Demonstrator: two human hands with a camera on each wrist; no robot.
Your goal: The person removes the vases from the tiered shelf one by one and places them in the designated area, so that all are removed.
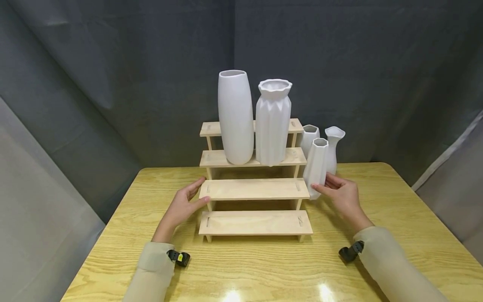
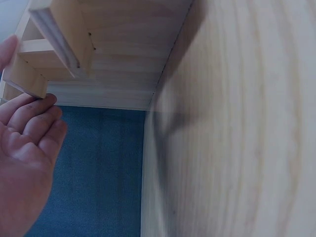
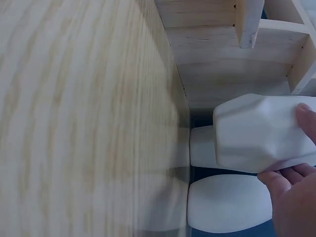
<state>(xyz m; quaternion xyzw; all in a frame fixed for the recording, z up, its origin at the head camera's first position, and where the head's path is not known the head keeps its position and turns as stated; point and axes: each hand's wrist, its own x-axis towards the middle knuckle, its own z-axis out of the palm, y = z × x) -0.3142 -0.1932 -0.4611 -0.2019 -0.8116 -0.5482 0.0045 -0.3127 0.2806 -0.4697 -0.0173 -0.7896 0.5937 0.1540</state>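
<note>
One gripped vase (image 1: pixel 315 167) partly hides another vase (image 1: pixel 309 135).

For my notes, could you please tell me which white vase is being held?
The slim faceted vase beside the wooden rack, in front of two other vases: it alone is gripped, by the right hand.

1. Probably a curtained-off recording space: dark cloth (image 1: pixel 170 63) hangs beyond the left hand (image 1: pixel 182 209) and right hand (image 1: pixel 344 197).
2. Paler cloth (image 1: pixel 37 201) hangs at the outer side of each.
3. A wood-grain table (image 1: pixel 260 268) spreads beneath both hands.
4. Small black cameras (image 1: pixel 183 259) sit just behind them, at the sleeves (image 1: pixel 385 251).
</note>
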